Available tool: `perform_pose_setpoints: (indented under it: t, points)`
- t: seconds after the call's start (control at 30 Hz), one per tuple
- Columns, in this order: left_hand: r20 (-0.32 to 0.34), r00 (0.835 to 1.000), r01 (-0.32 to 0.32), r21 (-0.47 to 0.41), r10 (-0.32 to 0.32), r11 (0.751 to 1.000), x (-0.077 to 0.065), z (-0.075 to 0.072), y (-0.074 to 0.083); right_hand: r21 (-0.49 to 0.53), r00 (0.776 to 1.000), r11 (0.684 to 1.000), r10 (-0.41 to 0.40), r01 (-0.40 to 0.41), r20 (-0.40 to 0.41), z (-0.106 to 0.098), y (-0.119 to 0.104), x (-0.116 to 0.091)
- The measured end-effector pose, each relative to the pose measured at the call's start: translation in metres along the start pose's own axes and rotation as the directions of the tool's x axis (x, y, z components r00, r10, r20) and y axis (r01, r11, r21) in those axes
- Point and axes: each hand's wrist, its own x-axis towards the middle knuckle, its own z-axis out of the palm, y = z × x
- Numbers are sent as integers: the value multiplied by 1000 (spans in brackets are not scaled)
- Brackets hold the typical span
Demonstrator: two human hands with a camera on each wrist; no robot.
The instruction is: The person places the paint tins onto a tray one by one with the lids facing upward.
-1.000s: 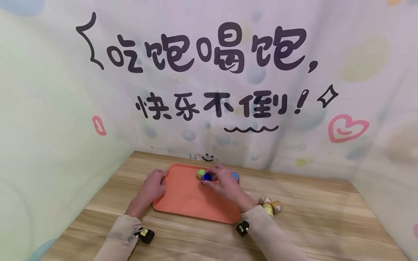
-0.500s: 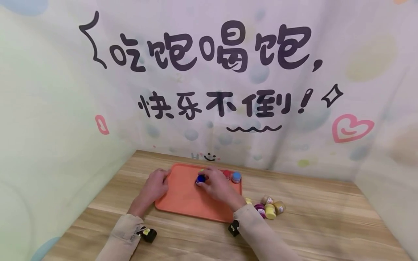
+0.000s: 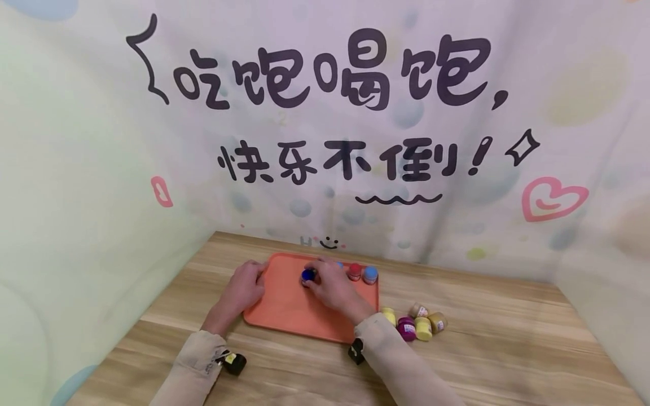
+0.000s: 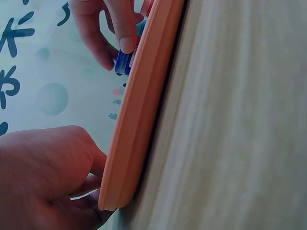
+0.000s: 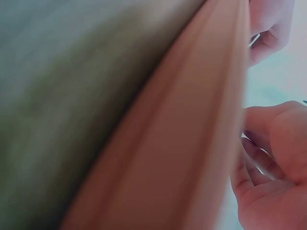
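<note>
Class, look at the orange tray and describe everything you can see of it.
The orange tray is rectangular, with rounded corners and a raised rim; it looks like plastic. It lies flat on the wood-grain table. The left hand holds its left edge. A red jar and a light blue jar stand near its far right corner. The right hand pinches a dark blue jar within the tray's outline; whether that jar's base touches it is unclear.

Dark-blue jar (image 3: 307, 276) upright, pinched; orange tray (image 3: 282, 313) flat beneath.
</note>
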Motion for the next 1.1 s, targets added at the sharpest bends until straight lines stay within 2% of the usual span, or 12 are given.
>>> perform_pose_setpoints:
  t: [0.27,0.43,0.87,1.1]
  points:
    - [-5,1000,-10,-4,10,1000,1,0,3,35,999,999,21,-20,-30,0,-2,1]
    - [5,1000,1,-1,-1,1000,1,1,4,11,999,1000,9,-9,-50,-1,-3,1]
    - [24,1000,18,-2,-18,1000,2,2,2,75,1000,997,-18,17,14,-6,2,-6]
    - [33,999,36,1,-36,999,2,2,1,94,997,993,-63,67,-39,-16,4,-12]
